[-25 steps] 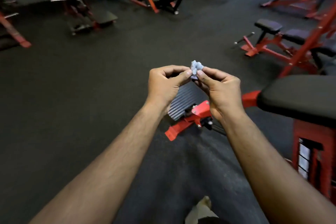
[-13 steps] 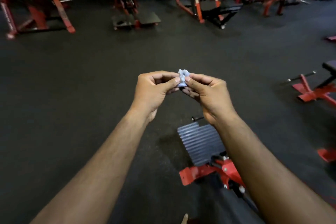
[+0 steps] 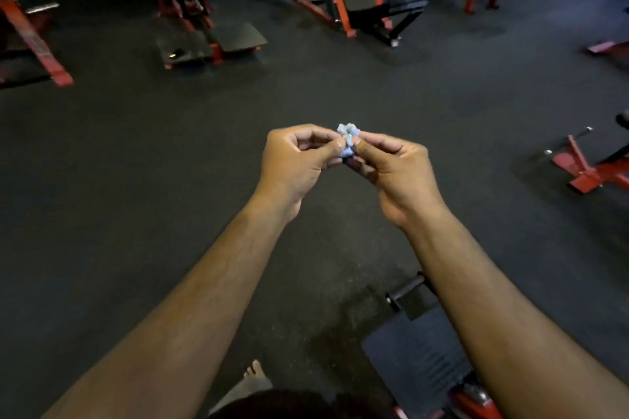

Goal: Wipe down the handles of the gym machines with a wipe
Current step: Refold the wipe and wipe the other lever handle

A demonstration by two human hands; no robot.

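- Both hands meet out in front at chest height: the left hand (image 3: 292, 163) and the right hand (image 3: 398, 170) each pinch the same crumpled blue wipe (image 3: 347, 141) between thumb and fingertips, knuckles nearly touching, the wad held in the air over the floor.
- Judging by that grip, the step is opening the wad out; it would go best teased apart gently from two opposite edges, so the sheet spreads flat without tearing and gives a wide face to wrap round a handle.
- Just below the right forearm sits a ribbed footplate (image 3: 418, 360) on a red frame, by the floor's near right edge.
- Dark rubber floor (image 3: 136, 197) runs bare across the middle of the room.
- Farther off, red and black gym machines (image 3: 343, 0) line the far edge, with another red frame (image 3: 589, 170) at the right edge. No handle is within reach of the wipe yet.
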